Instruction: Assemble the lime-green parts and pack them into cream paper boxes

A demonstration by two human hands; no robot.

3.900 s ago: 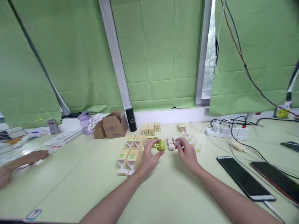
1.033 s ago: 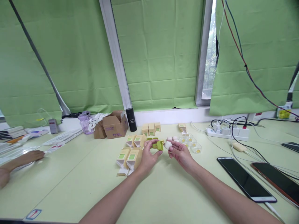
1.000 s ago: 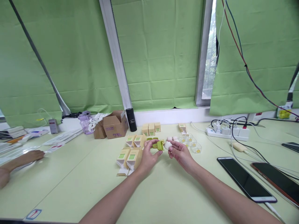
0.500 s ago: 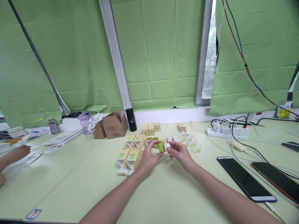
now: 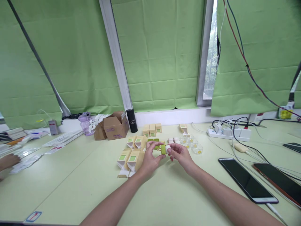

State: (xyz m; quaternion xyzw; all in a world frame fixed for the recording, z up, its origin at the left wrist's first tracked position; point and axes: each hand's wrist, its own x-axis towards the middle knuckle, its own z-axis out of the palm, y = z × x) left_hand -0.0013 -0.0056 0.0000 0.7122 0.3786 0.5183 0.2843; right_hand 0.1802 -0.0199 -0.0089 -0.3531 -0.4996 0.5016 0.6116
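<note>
A person's two bare hands met over a pale green tabletop point(image 5: 164, 194), working on one small green holder point(image 5: 163, 149) and one white piece point(image 5: 167, 149). The left hand point(image 5: 151, 158) pinched the green holder between thumb and fingers; the right hand point(image 5: 181, 154) gripped the white piece the same way, its near end set against the holder's opening. Both items were held between the hands, near the middle of the table.

Just behind them lay at least two more green pieces point(image 5: 156, 145), partly hidden by the left hand, and a small cluster of white pieces point(image 5: 176, 140), too overlapped to count. To the right of the cluster sat four transparent cases point(image 5: 197, 150) with yellow spots inside.

Four cream boxes point(image 5: 135, 158) with open flaps lay in two rows of two beside the left hand. Three more boxes point(image 5: 152, 130) stood side by side farther back, and a single open box point(image 5: 183, 128) rested behind the transparent cases.

One black tumbler point(image 5: 132, 121) stood next to one open cardboard carton point(image 5: 116, 127). At right, two large phones point(image 5: 246, 180) lay near one white power strip point(image 5: 229, 133). At far left, one hand of another person point(image 5: 10, 161) reached in beside flat plastic packets point(image 5: 27, 161).
</note>
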